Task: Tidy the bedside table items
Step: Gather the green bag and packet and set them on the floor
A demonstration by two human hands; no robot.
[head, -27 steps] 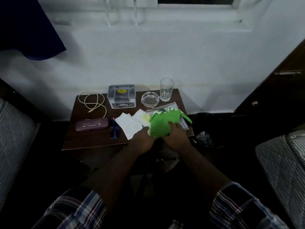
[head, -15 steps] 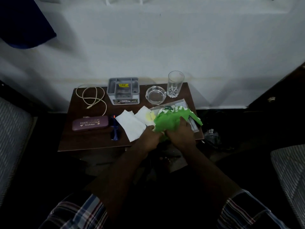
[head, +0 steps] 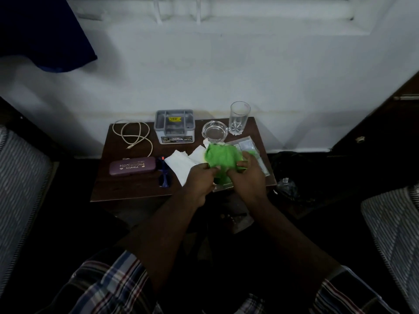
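Purple case (head: 132, 166): gold lettering, "OPTICALS" readable.
Grey organiser (head: 174, 126): front sticker reads "OPEL".
Green cloth (head: 223, 157): crumpled, bright, on table's (head: 127, 189) right front.
My left hand (head: 199, 177): pinches its edge.
My right hand (head: 249, 175): grips its other side.

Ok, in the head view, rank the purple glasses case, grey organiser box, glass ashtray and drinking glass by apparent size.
1. Purple glasses case and grey organiser box: look much alike, not separable.
2. Glass ashtray.
3. Drinking glass, though close to the ashtray.
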